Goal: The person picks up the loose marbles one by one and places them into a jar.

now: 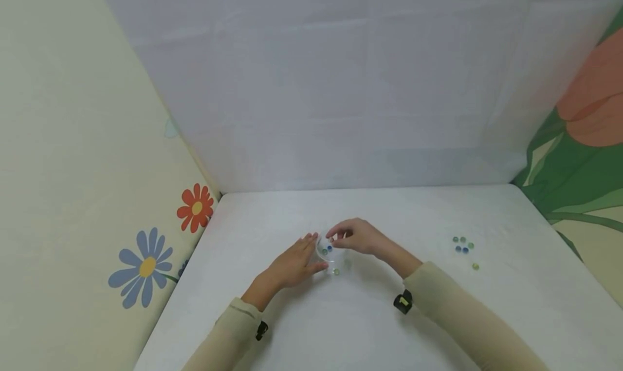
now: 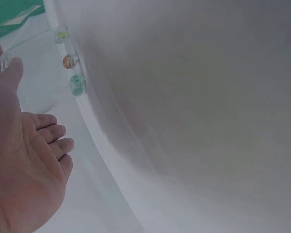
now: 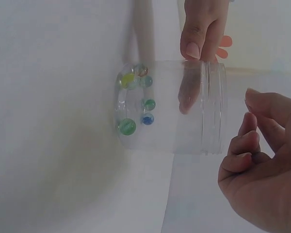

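Observation:
A clear wide-mouthed jar (image 3: 165, 126) stands upright on the white table, with several glass marbles at its bottom. Among them are a yellow marble (image 3: 128, 80), an orange-streaked marble (image 2: 70, 61) and a green marble (image 3: 127, 126). My left hand (image 1: 291, 263) rests along the jar's left side, fingers straight and thumb apart. Over the jar's mouth, my right hand (image 1: 357, 237) brings thumb and index finger together around a small brownish marble (image 1: 332, 239). The right wrist view mostly hides what lies between those fingertips.
On the right part of the table lies a loose group of green and blue marbles (image 1: 463, 245), with a yellow-green marble (image 1: 475, 266) slightly nearer. White cloth (image 1: 311, 100) hangs behind the table. Flower-printed walls (image 1: 73, 171) border both sides.

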`<state>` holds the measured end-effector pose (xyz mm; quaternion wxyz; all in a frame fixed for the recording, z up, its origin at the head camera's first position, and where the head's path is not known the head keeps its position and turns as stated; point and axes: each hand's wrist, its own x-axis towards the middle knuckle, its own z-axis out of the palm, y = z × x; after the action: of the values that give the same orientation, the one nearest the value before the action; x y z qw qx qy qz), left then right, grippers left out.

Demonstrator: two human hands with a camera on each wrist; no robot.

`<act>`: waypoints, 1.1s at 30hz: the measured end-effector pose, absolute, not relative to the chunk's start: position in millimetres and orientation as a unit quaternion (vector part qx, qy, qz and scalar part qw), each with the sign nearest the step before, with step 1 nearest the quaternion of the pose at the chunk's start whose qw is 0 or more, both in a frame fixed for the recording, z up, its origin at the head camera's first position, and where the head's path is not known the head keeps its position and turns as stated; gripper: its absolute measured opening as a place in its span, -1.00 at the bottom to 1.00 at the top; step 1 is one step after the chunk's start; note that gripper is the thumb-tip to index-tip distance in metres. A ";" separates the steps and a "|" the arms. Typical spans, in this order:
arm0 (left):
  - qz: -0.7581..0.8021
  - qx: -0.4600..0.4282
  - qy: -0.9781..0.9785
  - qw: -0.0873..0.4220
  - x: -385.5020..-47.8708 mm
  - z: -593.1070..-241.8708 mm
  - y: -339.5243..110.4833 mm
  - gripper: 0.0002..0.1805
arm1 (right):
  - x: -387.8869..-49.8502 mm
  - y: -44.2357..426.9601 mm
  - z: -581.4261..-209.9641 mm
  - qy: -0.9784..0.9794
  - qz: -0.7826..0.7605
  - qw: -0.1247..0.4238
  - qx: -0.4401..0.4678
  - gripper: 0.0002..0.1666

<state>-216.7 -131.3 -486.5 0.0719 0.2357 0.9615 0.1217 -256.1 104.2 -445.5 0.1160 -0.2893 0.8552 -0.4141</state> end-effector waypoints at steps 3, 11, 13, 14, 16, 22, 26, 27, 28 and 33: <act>0.124 0.236 0.961 0.071 -216.9 -488.1 -131.6 -0.02 | -256.4 102.7 -447.4 0.855 -0.415 0.117 -0.288 -0.73; 0.127 0.241 0.960 0.072 -217.5 -490.0 -132.2 -0.02 | -254.3 101.8 -446.3 0.850 -0.422 0.124 -0.289 -0.67; 0.126 0.241 0.960 0.072 -217.4 -489.3 -132.3 -0.02 | -253.9 102.0 -445.2 0.849 -0.423 0.123 -0.291 -0.65; 0.125 0.240 0.960 0.072 -217.3 -488.8 -132.4 -0.02 | -253.8 102.3 -444.8 0.849 -0.424 0.123 -0.291 -0.64; 0.125 0.240 0.960 0.074 -217.1 -487.7 -132.7 -0.01 | -254.3 102.7 -445.0 0.847 -0.426 0.123 -0.292 -0.63; 0.122 0.241 0.960 0.075 -217.1 -486.4 -132.8 -0.01 | -253.4 105.1 -443.4 0.846 -0.430 0.126 -0.289 -0.60; 0.120 0.243 0.960 0.071 -217.8 -487.4 -132.6 -0.02 | -252.9 107.3 -442.4 0.848 -0.429 0.125 -0.286 -0.58; 0.119 0.244 0.960 0.070 -218.0 -487.6 -132.5 -0.03 | -252.8 108.1 -442.1 0.848 -0.429 0.125 -0.285 -0.58; 0.119 0.244 0.960 0.070 -218.1 -487.9 -132.5 -0.03 | -252.4 108.8 -441.7 0.849 -0.428 0.125 -0.283 -0.57; 0.120 0.244 0.960 0.068 -218.3 -488.7 -132.7 -0.03 | -252.1 114.6 -441.4 0.852 -0.427 0.127 -0.275 -0.57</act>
<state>-218.3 -132.7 -488.7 0.0682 0.2440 0.9599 0.1198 -252.1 114.6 -441.4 0.1271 -0.2752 0.8521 -0.4267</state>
